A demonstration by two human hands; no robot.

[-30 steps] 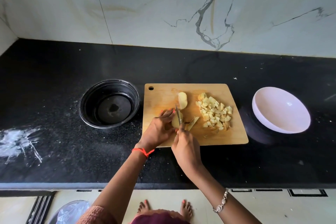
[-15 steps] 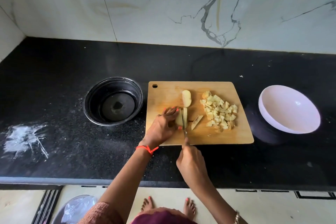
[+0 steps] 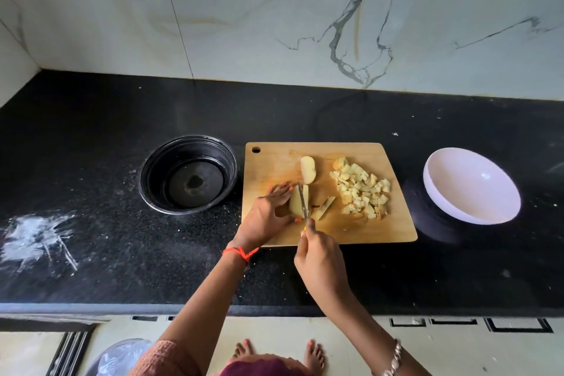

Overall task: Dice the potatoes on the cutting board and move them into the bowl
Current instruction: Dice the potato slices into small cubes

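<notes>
A wooden cutting board (image 3: 366, 229) lies on the black counter. My left hand (image 3: 268, 214) holds a potato piece (image 3: 295, 204) down on the board, fingers and thumb curled round it. My right hand (image 3: 320, 259) grips a small knife (image 3: 303, 201) whose blade stands in the potato piece. A cut slice (image 3: 325, 207) lies just right of the blade. Another potato half (image 3: 307, 169) sits further back. A heap of diced potato (image 3: 361, 188) covers the board's right side. The white bowl (image 3: 471, 185) stands to the right of the board, holding nothing.
A black round container (image 3: 187, 174) sits left of the board. A white powdery smear (image 3: 36, 238) marks the counter at far left. The marble wall rises behind. The counter's front edge runs below my forearms, with my bare feet on the floor.
The knife has moved a little left and back into the held potato piece, after a slice fell away to its right. My left hand keeps its hold.
</notes>
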